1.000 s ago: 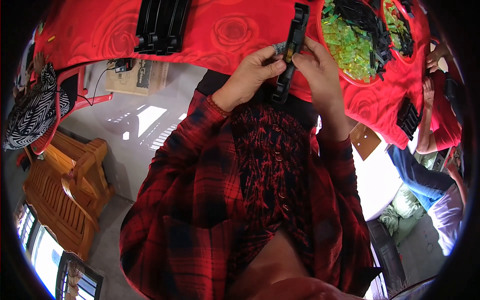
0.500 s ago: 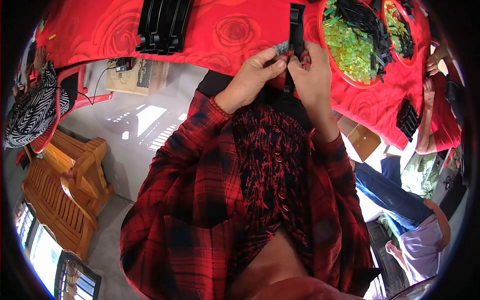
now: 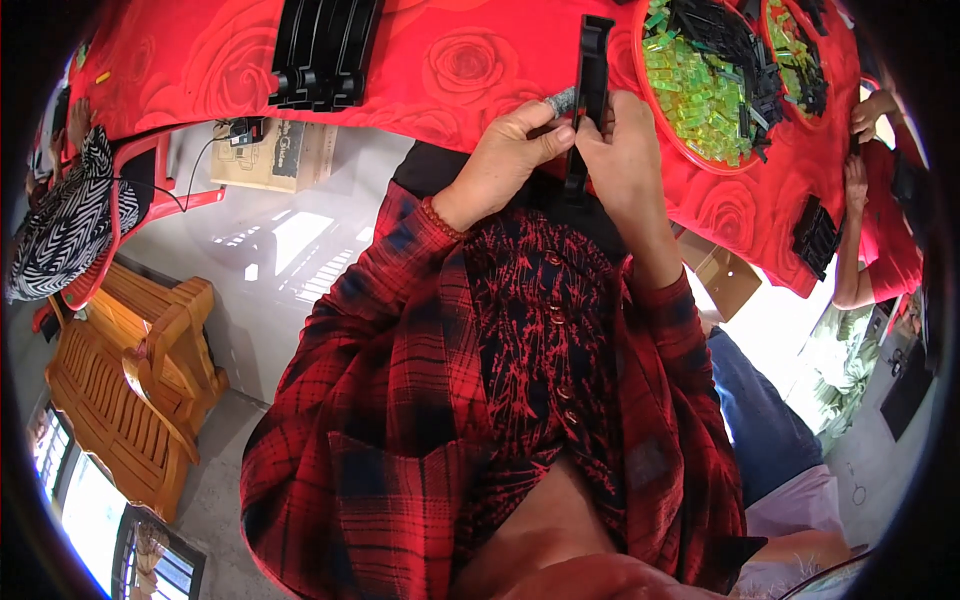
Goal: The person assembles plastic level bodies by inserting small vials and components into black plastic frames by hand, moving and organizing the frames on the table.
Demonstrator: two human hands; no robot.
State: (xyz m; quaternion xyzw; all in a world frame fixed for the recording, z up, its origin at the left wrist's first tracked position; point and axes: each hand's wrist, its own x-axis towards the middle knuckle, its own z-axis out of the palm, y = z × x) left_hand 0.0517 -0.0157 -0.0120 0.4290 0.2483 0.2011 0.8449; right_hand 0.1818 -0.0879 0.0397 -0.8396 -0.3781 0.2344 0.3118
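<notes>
A long, narrow black plastic part (image 3: 592,75) with raised side edges stands lengthwise between my hands at the near edge of the red-covered table. My right hand (image 3: 625,150) grips it from the right, its thumb and fingers bent around the middle. From the left, my left hand (image 3: 510,155) pinches at the same part, thumb and forefinger close together. A grey speckled piece (image 3: 563,102) shows at the left forefinger's tip; whether it is a finger cover or a held thing I cannot tell. The part's middle is partly hidden by my fingers.
A red-rimmed basin (image 3: 695,110) of yellow-green and black small pieces stands right of my hands, a second basin (image 3: 797,70) beyond it. Several black parts (image 3: 325,50) lie at left, more (image 3: 817,238) at the right edge. Another person's hands (image 3: 857,185) are at far right.
The black part has shifted slightly downward between my hands, and the right fingers have closed in more. A person in jeans at the lower right has moved down and closer behind my right side.
</notes>
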